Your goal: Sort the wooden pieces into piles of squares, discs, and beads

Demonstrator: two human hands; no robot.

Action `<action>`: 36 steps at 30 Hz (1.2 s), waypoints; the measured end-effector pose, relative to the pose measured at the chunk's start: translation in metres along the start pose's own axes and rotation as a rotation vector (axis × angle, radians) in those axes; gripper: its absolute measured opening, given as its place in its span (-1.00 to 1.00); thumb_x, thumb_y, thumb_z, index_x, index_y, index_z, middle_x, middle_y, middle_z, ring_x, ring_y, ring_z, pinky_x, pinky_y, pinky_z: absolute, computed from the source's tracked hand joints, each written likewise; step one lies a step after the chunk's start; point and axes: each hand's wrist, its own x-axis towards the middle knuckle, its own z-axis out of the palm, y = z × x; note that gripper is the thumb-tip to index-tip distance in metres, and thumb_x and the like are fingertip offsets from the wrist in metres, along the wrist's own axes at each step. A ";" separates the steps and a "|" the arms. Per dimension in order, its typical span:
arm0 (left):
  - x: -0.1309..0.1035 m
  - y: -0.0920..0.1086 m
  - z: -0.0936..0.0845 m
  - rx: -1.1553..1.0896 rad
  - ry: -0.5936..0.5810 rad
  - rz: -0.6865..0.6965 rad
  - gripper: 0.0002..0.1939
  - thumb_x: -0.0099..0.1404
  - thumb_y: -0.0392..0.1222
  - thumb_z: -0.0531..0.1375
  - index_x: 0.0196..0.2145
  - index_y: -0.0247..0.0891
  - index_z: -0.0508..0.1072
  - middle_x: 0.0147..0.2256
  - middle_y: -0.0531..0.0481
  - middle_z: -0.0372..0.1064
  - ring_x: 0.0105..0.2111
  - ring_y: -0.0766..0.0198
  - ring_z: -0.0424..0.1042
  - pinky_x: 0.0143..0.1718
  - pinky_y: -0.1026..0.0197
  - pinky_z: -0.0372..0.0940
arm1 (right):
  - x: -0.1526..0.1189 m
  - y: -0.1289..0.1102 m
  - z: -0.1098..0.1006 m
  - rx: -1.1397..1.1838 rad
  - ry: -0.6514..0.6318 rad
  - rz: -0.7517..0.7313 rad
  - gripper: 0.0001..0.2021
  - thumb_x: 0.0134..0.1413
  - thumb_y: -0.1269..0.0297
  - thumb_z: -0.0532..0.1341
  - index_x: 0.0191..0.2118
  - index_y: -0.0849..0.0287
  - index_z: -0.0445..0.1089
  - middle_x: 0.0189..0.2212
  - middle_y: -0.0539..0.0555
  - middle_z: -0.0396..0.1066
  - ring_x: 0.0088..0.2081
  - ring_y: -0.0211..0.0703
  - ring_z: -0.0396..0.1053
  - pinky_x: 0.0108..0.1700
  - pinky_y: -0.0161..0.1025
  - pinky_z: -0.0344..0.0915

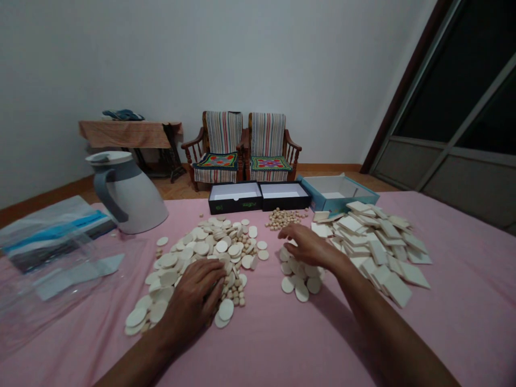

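Observation:
My left hand (197, 290) rests on a wide pile of pale wooden discs (201, 248), its fingers laid over the pieces and the thumb a little apart. Small wooden beads or cubes (236, 295) lie mixed into that pile beside the thumb. Over a smaller heap of pale discs (301, 290) hovers my right hand (308, 244), fingers stretched forward and apart from the thumb, with nothing visible between them. It partly hides this heap. Just beyond it sits a small mound of little wooden beads or cubes (282, 219).
Square wooden tiles (379, 242) are heaped at the right. Two black boxes (236, 204) (284, 202) and a blue box (322, 201) line the far edge of the pink cloth (258, 355). A white jug (141, 201) and clear plastic packaging (76, 274) stand left. Chairs (223, 142) are behind.

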 end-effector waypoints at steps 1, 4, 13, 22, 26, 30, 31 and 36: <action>0.000 0.000 0.000 0.000 -0.003 0.001 -0.83 0.36 -0.27 0.10 -0.15 -0.24 0.48 -0.13 -0.11 0.48 -0.06 0.13 0.42 0.04 -0.02 0.30 | 0.006 -0.006 0.013 0.031 0.026 -0.039 -0.68 0.08 0.52 0.13 -0.04 0.19 0.41 -0.03 0.19 0.42 0.02 -0.06 0.32 0.01 -0.17 0.19; -0.001 -0.001 -0.001 0.006 -0.018 0.004 -0.82 0.36 -0.28 0.11 -0.14 -0.23 0.46 -0.11 -0.12 0.47 -0.04 0.13 0.41 0.04 -0.02 0.30 | 0.022 -0.018 0.051 0.046 0.013 -0.137 -0.63 0.09 0.55 0.11 0.01 0.17 0.39 0.07 0.19 0.37 0.08 -0.05 0.28 0.06 -0.16 0.16; 0.002 0.000 -0.001 0.007 -0.026 -0.003 -0.82 0.36 -0.27 0.10 -0.15 -0.23 0.48 -0.12 -0.11 0.48 -0.05 0.13 0.41 0.03 -0.02 0.30 | 0.027 -0.017 0.072 -0.092 -0.022 -0.054 -0.72 0.12 0.53 0.09 -0.08 0.18 0.40 -0.09 0.18 0.39 -0.05 -0.04 0.27 -0.07 -0.20 0.15; 0.001 -0.001 -0.001 0.003 -0.025 -0.003 -0.83 0.36 -0.27 0.10 -0.15 -0.24 0.48 -0.11 -0.11 0.47 -0.05 0.13 0.40 0.04 -0.01 0.29 | 0.026 -0.013 0.069 -0.118 -0.075 -0.106 -0.72 0.09 0.54 0.10 -0.12 0.15 0.42 -0.10 0.15 0.36 -0.06 -0.07 0.25 -0.12 -0.23 0.12; -0.001 -0.002 0.001 0.002 -0.040 -0.004 -0.82 0.37 -0.27 0.09 -0.14 -0.24 0.47 -0.10 -0.12 0.46 -0.03 0.13 0.39 0.04 -0.01 0.28 | 0.023 -0.021 0.056 -0.223 -0.075 -0.050 -0.75 0.05 0.52 0.13 -0.14 0.24 0.40 -0.11 0.21 0.37 -0.08 -0.03 0.27 -0.10 -0.19 0.13; -0.003 -0.006 0.002 0.018 -0.030 0.005 -0.83 0.36 -0.27 0.10 -0.15 -0.24 0.46 -0.11 -0.12 0.46 -0.04 0.13 0.40 0.04 -0.02 0.29 | 0.009 -0.018 0.014 -0.192 -0.114 -0.029 -0.76 0.10 0.38 0.14 -0.11 0.22 0.43 -0.11 0.21 0.39 -0.06 -0.01 0.30 -0.03 -0.15 0.13; -0.003 -0.006 0.002 0.021 -0.029 0.007 -0.83 0.36 -0.27 0.10 -0.15 -0.24 0.46 -0.11 -0.12 0.46 -0.04 0.12 0.40 0.04 -0.02 0.29 | 0.004 -0.015 0.002 -0.177 -0.173 -0.025 -0.74 0.06 0.37 0.18 -0.10 0.21 0.44 -0.11 0.20 0.40 -0.07 -0.01 0.31 -0.02 -0.14 0.12; -0.004 -0.007 0.002 0.028 -0.032 -0.004 -0.81 0.37 -0.25 0.09 -0.13 -0.22 0.46 -0.09 -0.11 0.46 -0.02 0.12 0.39 0.05 -0.02 0.28 | -0.007 -0.006 -0.020 -0.171 -0.293 0.026 -0.64 -0.11 0.45 0.25 -0.09 0.16 0.46 -0.11 0.17 0.42 -0.06 0.01 0.33 -0.01 -0.12 0.14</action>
